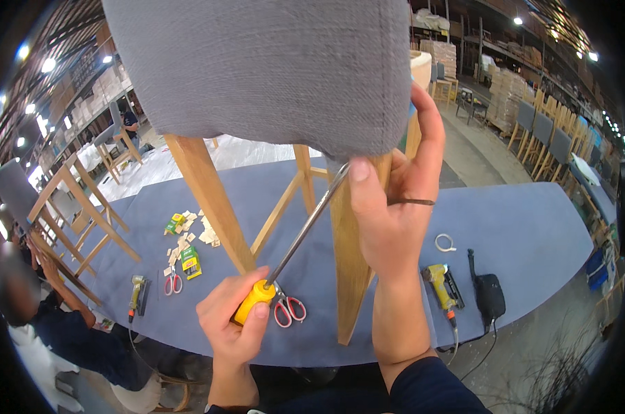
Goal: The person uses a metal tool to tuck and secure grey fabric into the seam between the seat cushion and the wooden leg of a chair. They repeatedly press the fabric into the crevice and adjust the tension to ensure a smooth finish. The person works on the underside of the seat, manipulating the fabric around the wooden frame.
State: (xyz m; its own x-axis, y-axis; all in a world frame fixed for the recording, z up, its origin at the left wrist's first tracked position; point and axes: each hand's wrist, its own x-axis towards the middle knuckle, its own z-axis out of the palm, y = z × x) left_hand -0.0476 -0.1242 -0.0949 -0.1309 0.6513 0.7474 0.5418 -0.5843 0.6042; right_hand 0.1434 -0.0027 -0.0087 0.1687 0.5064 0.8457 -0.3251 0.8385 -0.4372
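A chair with grey fabric upholstery (pixel 271 69) and light wooden legs (pixel 350 276) stands in front of me. My left hand (pixel 224 324) is closed around the yellow handle of a screwdriver (pixel 307 233). Its long metal shaft slants up to the right, and its tip meets the fabric's lower edge above the near right leg. Right there, my right hand (pixel 399 224) grips the chair's corner, thumb beside the tip and fingers bent round the far side. Some of those fingers are partly hidden. A dark band circles the right wrist area.
On the grey-blue covered table (pixel 526 214) lie red-handled scissors (pixel 290 312), yellow-green air staplers (pixel 440 286), a black pouch-like device (pixel 490 297), a white ring (pixel 445 243), and small wooden pieces with green-yellow boxes (pixel 191 263). At left, a person (pixel 78 338) handles another chair (pixel 71 207).
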